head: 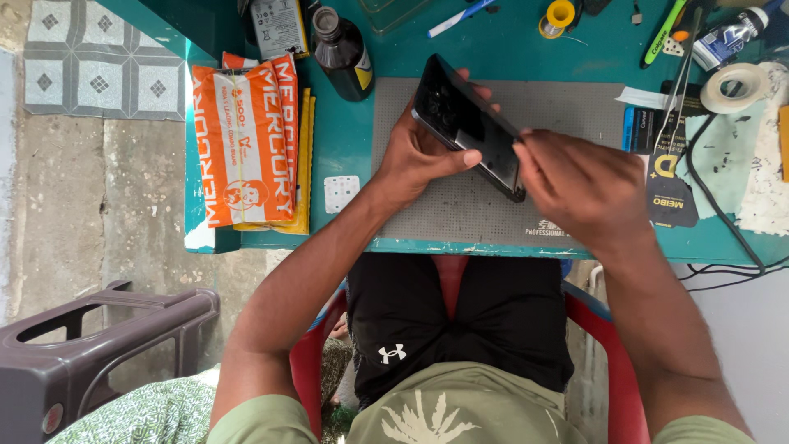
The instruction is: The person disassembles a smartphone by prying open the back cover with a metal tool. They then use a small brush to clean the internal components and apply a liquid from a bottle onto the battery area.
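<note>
Both hands around black phone

Bare forearms; olive-green tee, pale palm-leaf print; black shorts, small white logo.

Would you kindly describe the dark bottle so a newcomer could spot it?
Start at the grey work mat on the teal table. Just beyond its far-left corner stands the dark bottle, beside orange packets; it alone is round, glossy and capped.
</note>
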